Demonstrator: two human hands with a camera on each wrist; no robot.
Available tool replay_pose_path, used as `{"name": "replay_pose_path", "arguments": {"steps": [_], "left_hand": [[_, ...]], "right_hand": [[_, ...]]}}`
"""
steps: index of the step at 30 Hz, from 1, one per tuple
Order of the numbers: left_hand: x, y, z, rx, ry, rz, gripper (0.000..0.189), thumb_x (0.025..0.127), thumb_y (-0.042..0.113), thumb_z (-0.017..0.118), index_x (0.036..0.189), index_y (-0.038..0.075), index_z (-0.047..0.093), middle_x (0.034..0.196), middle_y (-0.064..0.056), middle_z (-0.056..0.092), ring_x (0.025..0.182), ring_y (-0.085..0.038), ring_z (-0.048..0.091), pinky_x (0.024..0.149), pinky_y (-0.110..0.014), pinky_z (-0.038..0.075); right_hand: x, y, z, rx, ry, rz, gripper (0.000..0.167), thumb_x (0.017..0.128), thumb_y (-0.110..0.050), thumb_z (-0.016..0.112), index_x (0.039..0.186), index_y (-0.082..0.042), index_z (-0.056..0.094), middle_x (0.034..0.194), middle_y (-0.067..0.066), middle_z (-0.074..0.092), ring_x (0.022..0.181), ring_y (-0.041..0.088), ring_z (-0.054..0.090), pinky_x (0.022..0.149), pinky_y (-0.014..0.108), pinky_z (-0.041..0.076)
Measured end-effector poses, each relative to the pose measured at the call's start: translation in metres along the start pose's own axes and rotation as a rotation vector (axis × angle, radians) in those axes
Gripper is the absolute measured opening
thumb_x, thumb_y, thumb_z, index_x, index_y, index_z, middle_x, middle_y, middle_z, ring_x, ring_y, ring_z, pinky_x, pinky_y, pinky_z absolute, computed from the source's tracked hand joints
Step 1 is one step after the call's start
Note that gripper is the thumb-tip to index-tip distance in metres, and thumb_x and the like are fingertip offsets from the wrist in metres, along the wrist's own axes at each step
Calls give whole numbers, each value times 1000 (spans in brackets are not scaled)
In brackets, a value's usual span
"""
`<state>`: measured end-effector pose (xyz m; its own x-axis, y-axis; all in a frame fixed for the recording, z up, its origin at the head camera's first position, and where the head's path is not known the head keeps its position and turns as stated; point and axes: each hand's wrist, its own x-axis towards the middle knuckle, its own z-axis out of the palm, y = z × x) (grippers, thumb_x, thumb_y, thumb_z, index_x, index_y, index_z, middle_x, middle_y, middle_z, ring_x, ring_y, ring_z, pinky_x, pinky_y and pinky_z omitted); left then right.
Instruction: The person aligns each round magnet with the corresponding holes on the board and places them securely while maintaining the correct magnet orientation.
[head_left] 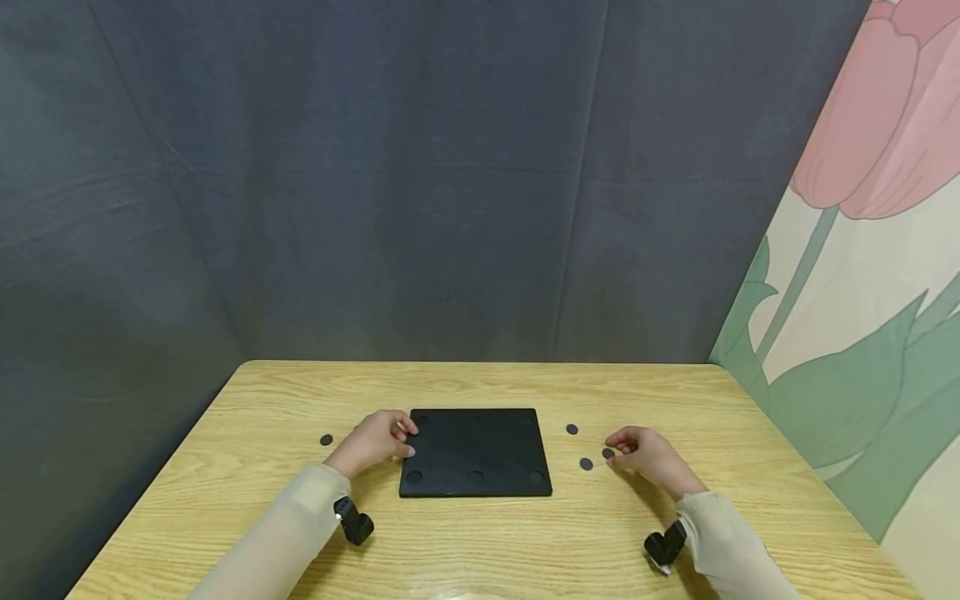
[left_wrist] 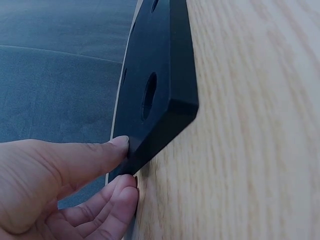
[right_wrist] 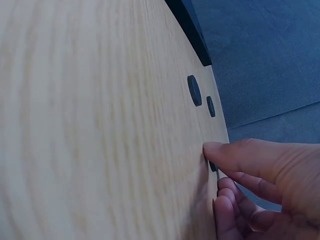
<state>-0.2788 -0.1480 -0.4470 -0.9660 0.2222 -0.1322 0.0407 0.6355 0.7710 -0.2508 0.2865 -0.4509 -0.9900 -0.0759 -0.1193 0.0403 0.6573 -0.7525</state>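
A flat black board with round recesses lies on the table between the hands. My left hand grips its left edge. In the left wrist view the thumb presses the board's edge and the curled fingers lie against its side, near a round recess. My right hand is over a small dark disc, with thumb and fingertips on either side of it. The right wrist view shows that disc partly behind the thumb. Whether the fingertips touch it is unclear.
Two more dark discs, one nearer and one farther, lie right of the board. Another disc lies left of the left hand. A dark curtain hangs behind the wooden table; a flower-patterned wall stands at right.
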Motion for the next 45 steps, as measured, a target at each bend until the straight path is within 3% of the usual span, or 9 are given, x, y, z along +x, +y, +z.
{"name": "replay_pose_path", "arguments": {"steps": [14, 45], "left_hand": [[0, 1, -1, 55, 11, 8, 23, 79, 3, 77, 99, 8, 68, 80, -5, 56, 69, -17, 51, 62, -29, 45], [-1, 2, -1, 25, 10, -4, 23, 79, 2, 77, 100, 7, 67, 81, -6, 56, 70, -17, 51, 62, -29, 44]], "right_hand": [[3, 2, 2, 16, 1, 22, 22, 83, -3, 71, 102, 3, 62, 83, 6, 57, 75, 17, 48, 60, 24, 40], [4, 1, 0, -9, 4, 8, 18, 81, -4, 75, 95, 3, 65, 81, 6, 59, 72, 15, 48, 57, 23, 40]]}}
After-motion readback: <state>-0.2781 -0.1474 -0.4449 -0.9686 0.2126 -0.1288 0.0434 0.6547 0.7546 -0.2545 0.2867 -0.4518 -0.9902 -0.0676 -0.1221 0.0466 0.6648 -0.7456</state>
